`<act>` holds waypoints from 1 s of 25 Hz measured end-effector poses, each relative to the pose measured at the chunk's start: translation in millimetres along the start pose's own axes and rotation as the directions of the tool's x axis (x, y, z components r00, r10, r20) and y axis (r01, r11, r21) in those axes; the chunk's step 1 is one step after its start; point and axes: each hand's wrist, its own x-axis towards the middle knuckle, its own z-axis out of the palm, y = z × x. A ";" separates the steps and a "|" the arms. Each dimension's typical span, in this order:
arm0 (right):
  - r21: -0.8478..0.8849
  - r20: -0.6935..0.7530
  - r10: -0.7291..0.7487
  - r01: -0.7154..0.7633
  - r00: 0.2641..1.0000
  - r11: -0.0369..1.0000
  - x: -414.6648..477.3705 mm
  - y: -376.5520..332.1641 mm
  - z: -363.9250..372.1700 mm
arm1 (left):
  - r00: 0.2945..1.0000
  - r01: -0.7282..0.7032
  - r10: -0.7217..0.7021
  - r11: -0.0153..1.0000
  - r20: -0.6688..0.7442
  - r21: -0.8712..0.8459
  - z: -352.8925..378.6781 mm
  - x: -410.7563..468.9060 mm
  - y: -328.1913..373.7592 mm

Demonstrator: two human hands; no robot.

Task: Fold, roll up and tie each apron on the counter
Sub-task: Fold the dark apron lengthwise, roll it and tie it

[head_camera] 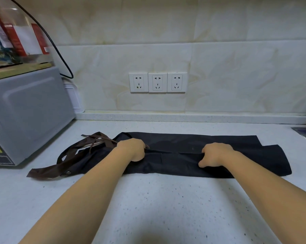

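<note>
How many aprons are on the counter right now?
1: a dark folded fabric apron with brown straps lies across the white speckled counter, under both hands. Others may lie out of view.

The speckled white table [166, 208] carried a dark apron [210, 164] folded lengthwise near its back edge, brown straps [69, 155] trailing toward the left, where a grey microwave [25, 111] stood.

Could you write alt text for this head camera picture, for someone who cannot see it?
Two bare hands, left hand and right hand, grip a folded black apron lying on a speckled white counter. Brown straps trail left.
</note>
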 end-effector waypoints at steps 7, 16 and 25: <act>0.065 -0.062 -0.019 0.023 0.998 0.998 6.9 6.2 10.2 | 0.863 0.141 -0.030 0.973 -0.504 0.183 42.0 0.4 37.5; -0.120 -0.324 -0.001 -0.040 0.946 0.992 -3.3 -5.6 27.2 | 0.909 -0.330 0.297 0.942 -0.294 -0.068 90.9 2.2 117.1; 0.295 -0.238 0.188 -0.114 0.953 0.949 -17.3 26.2 84.5 | 0.863 -0.359 0.310 0.932 -0.399 -0.052 84.5 -4.1 175.5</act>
